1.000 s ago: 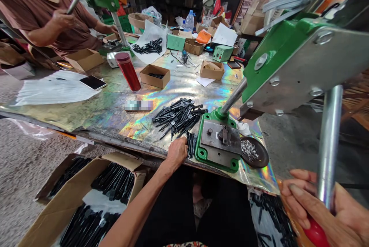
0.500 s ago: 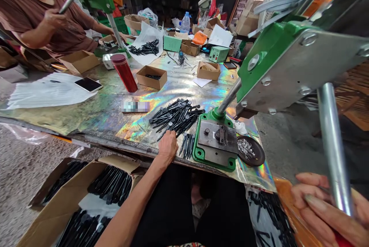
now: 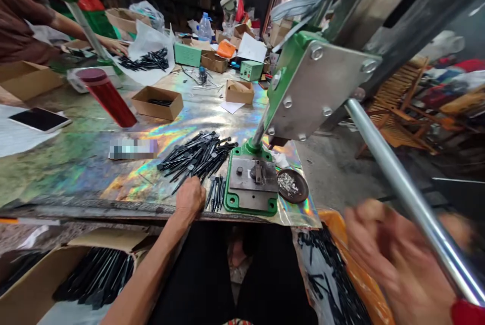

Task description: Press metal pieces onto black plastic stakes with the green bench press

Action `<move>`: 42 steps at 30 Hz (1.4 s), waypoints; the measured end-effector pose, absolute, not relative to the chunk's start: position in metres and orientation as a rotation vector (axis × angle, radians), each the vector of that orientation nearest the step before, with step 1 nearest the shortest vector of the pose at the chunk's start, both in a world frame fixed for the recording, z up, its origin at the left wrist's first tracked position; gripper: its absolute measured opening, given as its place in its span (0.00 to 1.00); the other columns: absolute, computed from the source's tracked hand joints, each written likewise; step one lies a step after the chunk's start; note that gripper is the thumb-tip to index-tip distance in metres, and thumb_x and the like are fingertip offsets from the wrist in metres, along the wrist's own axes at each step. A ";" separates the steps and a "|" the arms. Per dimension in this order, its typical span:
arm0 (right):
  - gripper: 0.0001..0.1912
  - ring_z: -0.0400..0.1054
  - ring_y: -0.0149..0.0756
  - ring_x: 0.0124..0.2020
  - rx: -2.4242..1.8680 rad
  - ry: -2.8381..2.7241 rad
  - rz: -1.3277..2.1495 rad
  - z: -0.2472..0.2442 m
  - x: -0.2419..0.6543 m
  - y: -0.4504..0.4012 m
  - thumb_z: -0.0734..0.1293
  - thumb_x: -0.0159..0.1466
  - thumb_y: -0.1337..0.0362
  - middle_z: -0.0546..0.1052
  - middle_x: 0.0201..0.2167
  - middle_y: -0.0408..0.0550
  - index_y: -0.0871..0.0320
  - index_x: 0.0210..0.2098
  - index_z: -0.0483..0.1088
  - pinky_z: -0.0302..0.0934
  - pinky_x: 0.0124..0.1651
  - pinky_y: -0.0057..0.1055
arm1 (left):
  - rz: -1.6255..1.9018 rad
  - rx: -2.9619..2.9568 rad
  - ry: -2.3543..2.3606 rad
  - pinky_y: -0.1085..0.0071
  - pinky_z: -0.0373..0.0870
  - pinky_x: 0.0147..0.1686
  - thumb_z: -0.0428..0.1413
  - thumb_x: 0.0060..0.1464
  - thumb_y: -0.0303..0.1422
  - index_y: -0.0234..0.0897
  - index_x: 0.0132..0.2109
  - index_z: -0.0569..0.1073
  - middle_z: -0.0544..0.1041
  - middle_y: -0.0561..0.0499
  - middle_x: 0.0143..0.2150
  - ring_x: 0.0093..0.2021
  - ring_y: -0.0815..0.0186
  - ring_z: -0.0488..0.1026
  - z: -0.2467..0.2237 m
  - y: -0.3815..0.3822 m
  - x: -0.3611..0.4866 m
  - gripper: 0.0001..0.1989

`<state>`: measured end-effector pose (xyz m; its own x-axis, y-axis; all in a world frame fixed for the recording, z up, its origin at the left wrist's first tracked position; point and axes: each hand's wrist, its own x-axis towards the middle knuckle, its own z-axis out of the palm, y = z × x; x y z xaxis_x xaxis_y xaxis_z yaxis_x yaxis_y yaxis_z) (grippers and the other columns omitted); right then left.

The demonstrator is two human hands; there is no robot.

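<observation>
My left hand (image 3: pixel 190 197) is closed at the table's front edge, against the near side of a pile of black stick-like pieces (image 3: pixel 200 155). Its fingertips are hidden, so what they hold, if anything, cannot be made out. Just right of it, a short row of the same black pieces (image 3: pixel 215 193) lies beside the green-based hand press (image 3: pixel 253 183). My right hand (image 3: pixel 401 259) is smeared by motion around the lower part of the press's metal lever (image 3: pixel 401 188); whether it grips the lever is unclear. A round dish of small silvery pins (image 3: pixel 288 184) stands right of the base.
Below the table are a carton of black pieces (image 3: pixel 94 274) on the left and an orange bag (image 3: pixel 373 284) on the right. A red tumbler (image 3: pixel 109 97), a small carton (image 3: pixel 159 105) and a phone (image 3: pixel 40 119) stand or lie farther back. A co-worker's arm (image 3: pixel 83 32) reaches in at upper left.
The view has swung to the right. My right hand's fingers have shifted on or beside the lever and are now blurred. My left hand stays by the pile, its fingers more tucked in.
</observation>
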<state>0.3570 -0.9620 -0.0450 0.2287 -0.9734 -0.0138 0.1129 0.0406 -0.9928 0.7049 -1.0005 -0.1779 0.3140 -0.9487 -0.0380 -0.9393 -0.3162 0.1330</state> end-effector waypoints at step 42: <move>0.12 0.57 0.34 0.19 -1.580 1.530 -1.026 -0.209 0.372 -1.069 0.63 0.55 0.56 0.64 0.15 0.41 0.57 0.22 0.68 0.50 0.22 0.29 | -0.645 1.839 -1.255 0.73 0.64 0.26 0.51 0.49 0.44 0.37 0.31 0.69 0.71 0.55 0.22 0.23 0.68 0.70 -0.183 -0.963 0.712 0.14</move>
<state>0.3719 -1.0693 -0.2090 -0.0111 -0.9975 0.0702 -0.4435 -0.0580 -0.8944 0.7117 -0.9631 -0.1835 0.3775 -0.9256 0.0267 -0.5177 -0.1870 0.8349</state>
